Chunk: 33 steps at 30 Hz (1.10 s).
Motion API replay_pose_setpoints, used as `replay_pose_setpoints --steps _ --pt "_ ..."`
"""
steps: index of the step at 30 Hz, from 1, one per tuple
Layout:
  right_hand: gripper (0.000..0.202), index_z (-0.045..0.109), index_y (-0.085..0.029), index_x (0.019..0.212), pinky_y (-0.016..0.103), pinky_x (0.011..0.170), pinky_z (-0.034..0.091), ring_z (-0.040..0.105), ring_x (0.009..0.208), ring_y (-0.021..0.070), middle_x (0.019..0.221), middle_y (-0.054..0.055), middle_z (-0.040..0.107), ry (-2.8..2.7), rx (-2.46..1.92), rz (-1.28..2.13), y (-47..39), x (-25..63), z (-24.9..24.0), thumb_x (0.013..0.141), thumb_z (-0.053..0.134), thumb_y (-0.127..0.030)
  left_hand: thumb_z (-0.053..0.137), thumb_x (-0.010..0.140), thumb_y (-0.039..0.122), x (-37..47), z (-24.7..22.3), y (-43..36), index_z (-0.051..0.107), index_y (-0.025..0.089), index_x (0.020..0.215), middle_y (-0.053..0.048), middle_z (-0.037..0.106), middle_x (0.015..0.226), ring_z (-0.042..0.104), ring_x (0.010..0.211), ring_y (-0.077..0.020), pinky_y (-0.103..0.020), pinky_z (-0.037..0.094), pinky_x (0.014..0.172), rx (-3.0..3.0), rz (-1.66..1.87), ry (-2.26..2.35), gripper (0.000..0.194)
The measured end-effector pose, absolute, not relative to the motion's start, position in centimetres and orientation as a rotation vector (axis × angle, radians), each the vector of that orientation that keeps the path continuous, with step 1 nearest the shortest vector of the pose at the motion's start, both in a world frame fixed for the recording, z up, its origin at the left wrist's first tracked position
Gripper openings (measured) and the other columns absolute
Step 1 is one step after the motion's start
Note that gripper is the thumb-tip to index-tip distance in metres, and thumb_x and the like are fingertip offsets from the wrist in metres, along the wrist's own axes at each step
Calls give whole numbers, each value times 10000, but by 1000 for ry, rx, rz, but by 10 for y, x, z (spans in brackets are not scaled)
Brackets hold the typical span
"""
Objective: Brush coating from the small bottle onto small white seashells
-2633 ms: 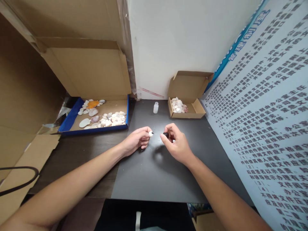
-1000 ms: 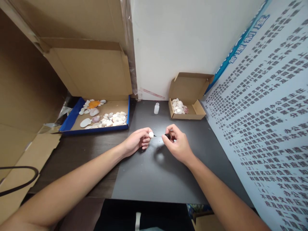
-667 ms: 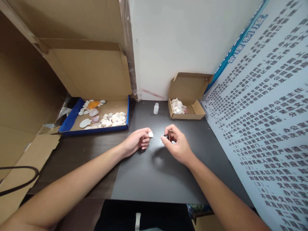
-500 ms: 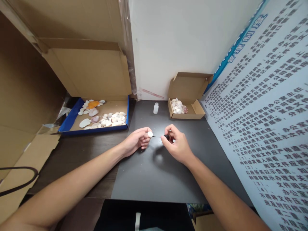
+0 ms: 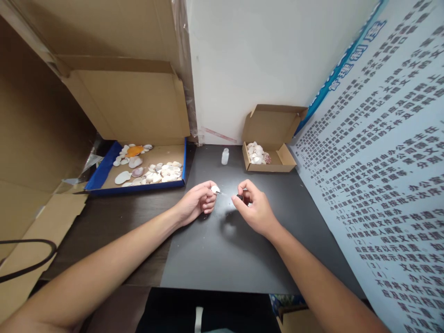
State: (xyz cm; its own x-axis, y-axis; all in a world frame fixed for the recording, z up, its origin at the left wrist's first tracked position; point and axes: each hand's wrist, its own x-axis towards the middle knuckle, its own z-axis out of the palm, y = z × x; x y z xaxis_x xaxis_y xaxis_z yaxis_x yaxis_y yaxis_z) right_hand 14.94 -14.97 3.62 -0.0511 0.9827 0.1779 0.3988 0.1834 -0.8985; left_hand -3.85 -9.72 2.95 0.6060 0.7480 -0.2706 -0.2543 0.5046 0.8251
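Note:
Between the thumb and fingertips of my left hand (image 5: 198, 201) is a small white seashell (image 5: 215, 189). My right hand (image 5: 255, 206) pinches a black brush cap (image 5: 239, 197), whose thin stem points left and ends in a dark tip at the shell. Whether the tip presses on the shell or lies just in front of it, I cannot tell. Both hands are over the dark grey mat (image 5: 222, 263). Beyond them a small uncapped bottle (image 5: 225, 157) with whitish contents stands upright.
On the left lies an open blue-edged cardboard box (image 5: 138, 188) with many shells and an orange one (image 5: 134, 151). A smaller open carton (image 5: 272, 167) with white shells stands back right. A printed board (image 5: 381, 138) rises along the right; a white wall (image 5: 249, 60) is behind.
The shell has turned a little in my left fingers, and the brush tip has moved slightly left and up onto or across its edge. My right hand has barely shifted.

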Motion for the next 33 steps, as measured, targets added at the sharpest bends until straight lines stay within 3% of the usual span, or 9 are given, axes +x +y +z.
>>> replay_pose_setpoints --steps 13,22,33 --pt "207 371 -244 801 238 520 296 367 481 100 537 -104 371 -1591 -1284 849 -152 149 37 855 566 -291 615 779 180 -39 28 -98 469 188 826 64 472 572 328 430 -47 -177 286 439 874 668 684 154" --pt "212 376 -241 803 228 501 283 331 484 89 560 -102 375 -1518 -1301 834 -150 151 37 861 568 -312 738 778 332 -37 24 -96 537 155 856 53 559 618 318 408 -13 -176 274 434 943 690 688 278" --pt "205 385 -239 818 228 502 292 339 486 91 567 -101 379 -1504 -1304 795 -149 152 37 857 573 -309 745 797 358 -38 25 -95 596 144 814 94 426 443 287 393 -23 -181 218 428 998 719 738 261"
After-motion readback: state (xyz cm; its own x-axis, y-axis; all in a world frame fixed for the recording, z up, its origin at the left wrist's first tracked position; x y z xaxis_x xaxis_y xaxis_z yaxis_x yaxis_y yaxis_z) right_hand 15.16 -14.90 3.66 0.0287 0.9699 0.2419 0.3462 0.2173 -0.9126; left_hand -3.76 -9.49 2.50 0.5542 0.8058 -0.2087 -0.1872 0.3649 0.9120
